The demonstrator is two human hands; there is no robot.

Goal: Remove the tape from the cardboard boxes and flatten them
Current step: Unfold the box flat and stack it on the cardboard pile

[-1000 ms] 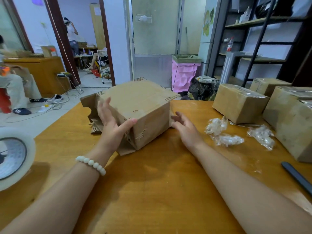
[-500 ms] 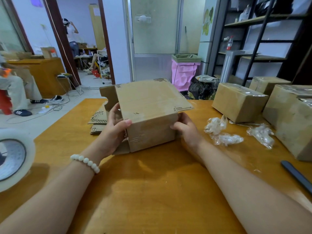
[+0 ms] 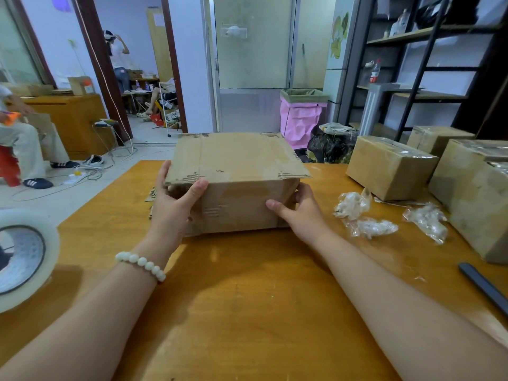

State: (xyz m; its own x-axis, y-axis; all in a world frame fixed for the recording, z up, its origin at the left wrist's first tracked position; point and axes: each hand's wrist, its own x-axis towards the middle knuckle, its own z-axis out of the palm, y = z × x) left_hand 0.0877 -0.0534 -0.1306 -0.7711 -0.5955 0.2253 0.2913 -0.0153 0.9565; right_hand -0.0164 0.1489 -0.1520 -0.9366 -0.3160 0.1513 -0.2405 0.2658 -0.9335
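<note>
**Holding the box point(image 3: 239, 185) by both sides**

Standing on the table point(image 3: 247, 312) near the middle of its far edge, the box has its front face turned to the person. Its top panel juts out past the walls, with torn, ragged paper at the corners. No tape shows on the faces in view.

The left hand point(image 3: 173, 204) grips the box's left side: the thumb lies on the front face by the upper left corner, and the fingers curl round the side, under the top panel's edge. The right hand point(image 3: 299, 213) grips the right side, thumb pressed to the front face low on the right, fingers wrapped behind the corner. A white bead bracelet point(image 3: 141, 262) sits on the left wrist.

Flat cardboard point(image 3: 150, 193) lies just behind the left hand, toward the far left corner; most of it is hidden.

Right of the box, three wads of stripped tape point(image 3: 353, 203) point(image 3: 369, 228) point(image 3: 426, 221) lie on the table, apart from the box. Beyond them, along the right edge, stand the taped boxes point(image 3: 390, 166) point(image 3: 478, 193) point(image 3: 437, 138), with shiny tape over their tops. A dark, narrow tool point(image 3: 483, 287) lies by the right edge, nearer the person; what it is I cannot tell. A roll of clear tape point(image 3: 22, 257) stands at the left edge.

Past the table's far edge stands a pink bin point(image 3: 301, 116).
</note>
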